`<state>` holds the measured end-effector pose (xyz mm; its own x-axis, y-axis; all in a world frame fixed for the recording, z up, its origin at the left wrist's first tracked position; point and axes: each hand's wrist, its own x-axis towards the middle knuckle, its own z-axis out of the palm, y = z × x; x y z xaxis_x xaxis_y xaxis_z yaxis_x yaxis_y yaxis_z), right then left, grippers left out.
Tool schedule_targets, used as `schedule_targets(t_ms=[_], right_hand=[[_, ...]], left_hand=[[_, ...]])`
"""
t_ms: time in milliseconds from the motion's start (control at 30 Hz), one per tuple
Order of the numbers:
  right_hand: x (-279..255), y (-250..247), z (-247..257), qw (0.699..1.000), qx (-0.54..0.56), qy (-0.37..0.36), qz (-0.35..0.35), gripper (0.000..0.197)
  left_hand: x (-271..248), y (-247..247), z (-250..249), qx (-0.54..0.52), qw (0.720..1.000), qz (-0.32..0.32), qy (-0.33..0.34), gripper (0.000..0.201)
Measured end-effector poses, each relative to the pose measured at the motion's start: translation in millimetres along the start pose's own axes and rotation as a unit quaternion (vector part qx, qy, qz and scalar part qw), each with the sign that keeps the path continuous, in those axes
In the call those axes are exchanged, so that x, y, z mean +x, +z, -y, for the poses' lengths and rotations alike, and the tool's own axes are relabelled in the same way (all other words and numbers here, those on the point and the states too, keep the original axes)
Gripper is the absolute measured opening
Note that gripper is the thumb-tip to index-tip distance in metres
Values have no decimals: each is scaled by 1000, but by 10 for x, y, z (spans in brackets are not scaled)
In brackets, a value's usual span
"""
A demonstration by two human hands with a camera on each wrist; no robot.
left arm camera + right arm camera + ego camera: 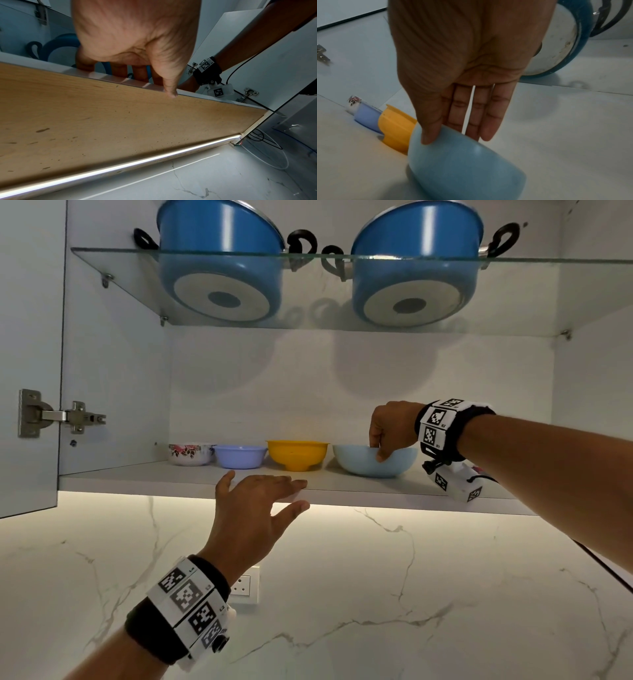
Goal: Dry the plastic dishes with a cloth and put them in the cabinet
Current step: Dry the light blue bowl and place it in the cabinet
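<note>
1. Your right hand pinches the rim of the pale blue plastic bowl, thumb outside, fingers inside; it sits rightmost on the cabinet's grey lower shelf.
2. Your left hand lies flat with its fingers straight on the shelf's near edge.

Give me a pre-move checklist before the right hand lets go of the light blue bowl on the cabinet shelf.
1. Light blue bowl sits on the lower shelf: ok.
2. Bowl upright, not tilted: ok in the head view.
3. Right hand grip: thumb outside the rim, fingers inside, pinching it: ok.
4. Gap to the yellow bowl: a small space shows: ok.
5. Left hand steadies at the shelf's front edge, holding nothing: ok.
6. Bowl dry: cannot tell.
</note>
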<state>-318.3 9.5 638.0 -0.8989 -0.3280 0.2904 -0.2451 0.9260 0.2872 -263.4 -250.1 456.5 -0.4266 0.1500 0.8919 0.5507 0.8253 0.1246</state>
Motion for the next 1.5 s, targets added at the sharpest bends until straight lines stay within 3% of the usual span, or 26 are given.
schedule_targets(t_ms=[267, 433, 633, 800, 867, 1000, 1133, 1233, 1333, 1500], right_hand=[[-119, -165, -17, 999, 37, 4, -23, 11], [-406, -354, -31, 999, 24, -9, -38, 11], [-1029, -436, 129, 996, -13, -51, -79, 16], [-1735, -216, 414, 991, 25, -101, -78, 18], [-1980, -36, 543, 991, 41, -113, -62, 19], [-2433, 719, 829, 988, 61, -142, 1, 23], [-2746, 1680, 1190, 975, 134, -154, 92, 24], [-2948, 2489, 1567, 960, 171, -141, 171, 21], [-3152, 3157, 1932, 947, 197, -119, 223, 21], [-3311, 3886, 2654, 913, 254, -112, 297, 27]], left_hand=[[0, -17, -16, 8, 1000, 16, -10, 65], [17, -44, -47, 18, 999, 35, -20, 70], [-96, -44, -202, 32, 999, 28, -19, 64], [-590, 45, -580, -21, 1000, -8, 1, 55], [-877, 100, -661, -39, 999, 11, -3, 54], [-1862, 380, -630, -36, 988, 141, -59, 51], [-3017, 533, -398, -26, 945, 278, -173, 53], [-3874, 435, -164, 13, 896, 367, -252, 43], [-4533, 229, 115, 23, 856, 408, -317, 42], [-5239, -254, 542, 66, 810, 415, -409, 49]])
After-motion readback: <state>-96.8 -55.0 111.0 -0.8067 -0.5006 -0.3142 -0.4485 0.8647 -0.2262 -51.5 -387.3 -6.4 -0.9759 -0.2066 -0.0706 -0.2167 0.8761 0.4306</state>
